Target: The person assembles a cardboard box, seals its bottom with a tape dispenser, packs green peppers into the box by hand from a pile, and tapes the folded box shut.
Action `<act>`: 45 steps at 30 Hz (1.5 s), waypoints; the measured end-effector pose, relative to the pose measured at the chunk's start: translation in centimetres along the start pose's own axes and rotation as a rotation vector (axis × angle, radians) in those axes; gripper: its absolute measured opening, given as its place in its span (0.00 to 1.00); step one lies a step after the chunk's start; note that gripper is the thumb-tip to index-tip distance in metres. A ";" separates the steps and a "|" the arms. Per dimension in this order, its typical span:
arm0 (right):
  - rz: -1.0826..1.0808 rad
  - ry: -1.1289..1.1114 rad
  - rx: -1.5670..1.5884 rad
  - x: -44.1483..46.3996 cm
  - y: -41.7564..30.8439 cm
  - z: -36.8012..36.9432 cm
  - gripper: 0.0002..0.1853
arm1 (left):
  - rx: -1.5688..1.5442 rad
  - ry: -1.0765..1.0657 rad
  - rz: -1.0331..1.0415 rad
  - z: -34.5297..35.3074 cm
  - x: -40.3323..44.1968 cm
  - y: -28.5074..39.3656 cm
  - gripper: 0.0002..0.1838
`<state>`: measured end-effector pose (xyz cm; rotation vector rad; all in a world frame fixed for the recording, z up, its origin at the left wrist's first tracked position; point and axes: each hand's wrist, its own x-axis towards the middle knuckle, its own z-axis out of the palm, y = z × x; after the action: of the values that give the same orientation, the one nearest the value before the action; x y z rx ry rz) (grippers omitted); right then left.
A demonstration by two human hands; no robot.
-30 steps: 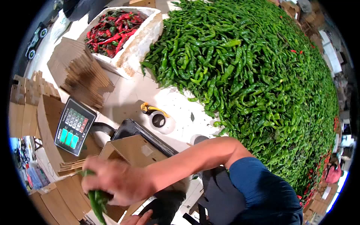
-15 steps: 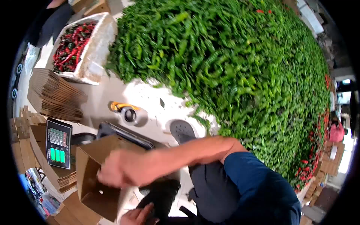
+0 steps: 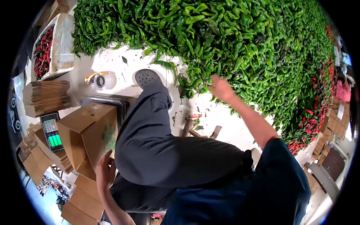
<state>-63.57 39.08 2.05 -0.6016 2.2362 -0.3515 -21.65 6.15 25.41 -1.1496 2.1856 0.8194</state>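
Note:
My right hand (image 3: pixel 221 89) is at the near edge of the large heap of green peppers (image 3: pixel 240 41). Its fingers are small and blurred against the peppers, so their grip cannot be made out. At the lower left, my left hand (image 3: pixel 105 171) is beside the open cardboard box (image 3: pixel 88 122), its fingers loosely apart at the box's lower right side and nothing seen in them. The box is tilted on a dark scale platform (image 3: pixel 122 107), its opening facing lower left. Left of it the scale display (image 3: pixel 52 131) shows green digits.
A white foam crate (image 3: pixel 64 47) of red peppers stands at the upper left, above stacked flat cardboard (image 3: pixel 45 98). A tape dispenser (image 3: pixel 101 80) lies on the floor. My bent leg (image 3: pixel 168 157) and shoe (image 3: pixel 148 78) fill the centre. Red peppers (image 3: pixel 309 125) lie at the right.
My right hand has moved from the box to the green heap. The pepper it held earlier is no longer seen in it. The view has shifted right, and my left hand now shows beside the box.

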 end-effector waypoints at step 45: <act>-0.047 0.038 1.288 3.5 -9.7 2.8 0.19 | -0.149 0.196 0.124 -1.8 -1.9 2.3 0.32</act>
<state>-60.49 28.81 2.22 0.0695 1.5474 -1.6213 -23.02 6.90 28.57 -1.2216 2.4104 0.9723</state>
